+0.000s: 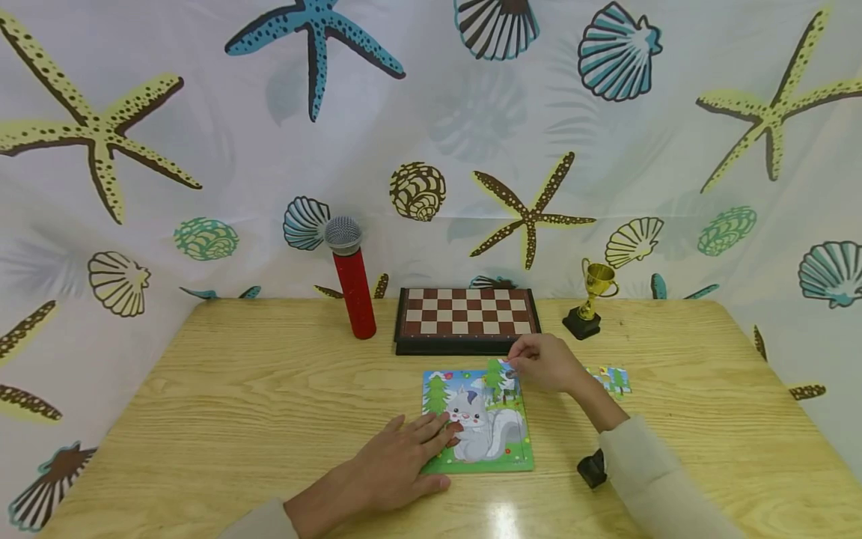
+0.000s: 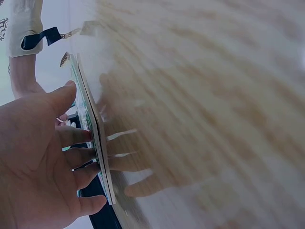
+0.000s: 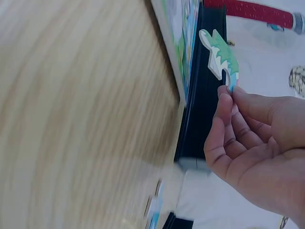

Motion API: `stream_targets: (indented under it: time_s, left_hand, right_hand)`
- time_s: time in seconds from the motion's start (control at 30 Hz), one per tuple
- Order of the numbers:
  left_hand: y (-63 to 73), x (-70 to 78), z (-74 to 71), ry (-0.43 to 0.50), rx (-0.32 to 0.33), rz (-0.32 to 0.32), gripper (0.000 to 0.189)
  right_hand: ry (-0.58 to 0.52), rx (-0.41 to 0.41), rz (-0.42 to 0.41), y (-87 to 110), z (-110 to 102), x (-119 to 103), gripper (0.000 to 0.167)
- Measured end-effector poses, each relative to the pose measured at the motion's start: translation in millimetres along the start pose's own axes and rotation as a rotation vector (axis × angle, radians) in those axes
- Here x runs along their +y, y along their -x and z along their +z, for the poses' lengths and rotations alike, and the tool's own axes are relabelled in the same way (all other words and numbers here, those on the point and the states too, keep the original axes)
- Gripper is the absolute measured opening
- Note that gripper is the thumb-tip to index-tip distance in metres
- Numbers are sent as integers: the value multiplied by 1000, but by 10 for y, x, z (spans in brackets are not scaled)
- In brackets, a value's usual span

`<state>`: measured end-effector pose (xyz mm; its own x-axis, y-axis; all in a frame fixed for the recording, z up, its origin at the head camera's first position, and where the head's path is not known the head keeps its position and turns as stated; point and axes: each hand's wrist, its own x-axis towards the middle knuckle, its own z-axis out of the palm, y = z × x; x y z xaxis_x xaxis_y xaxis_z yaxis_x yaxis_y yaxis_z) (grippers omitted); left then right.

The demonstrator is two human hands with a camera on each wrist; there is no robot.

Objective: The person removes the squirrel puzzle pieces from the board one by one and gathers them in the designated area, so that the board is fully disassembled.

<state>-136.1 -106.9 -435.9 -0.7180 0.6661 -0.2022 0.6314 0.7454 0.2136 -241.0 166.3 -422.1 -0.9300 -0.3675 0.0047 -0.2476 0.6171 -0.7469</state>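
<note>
- Head view: we see the left hand (image 1: 400, 460) spread flat, its fingers straight and resting over the left edge of the puzzle (image 1: 481, 430), which lies about the middle of the table (image 1: 269, 397).
- We see the right hand (image 1: 548, 364) pinching a piece (image 1: 497, 374) over the puzzle's far edge, near its right corner.
- Loose pieces (image 1: 617, 380) lie on the table beyond that hand, toward the right edge.
- Along the table's far edge we find the microphone (image 1: 353, 284) upright, the chessboard (image 1: 468, 320) and the trophy (image 1: 591, 298).
- Left wrist view: we see the puzzle edge-on, with the left fingers stretched out to its edge.
- Right wrist view: we see thumb and fingertips gripping one end of the piece, which is tilted, with the chessboard behind.
</note>
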Motion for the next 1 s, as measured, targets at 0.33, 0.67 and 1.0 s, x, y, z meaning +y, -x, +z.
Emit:
stream_targets:
  time_s: [0.33,0.67,1.0]
  left_hand:
    - [17,10,-19,-4,3,9,67]
    - [18,-6,-1,-18,20,15,67]
    - [21,6,-16,-30,35,20,66]
  right_hand:
    - [-13,-25,18,83,-307,235,12]
    - [80,-9,100,78,-364,377,11]
    - [166,2,162,-5,-321,387,11]
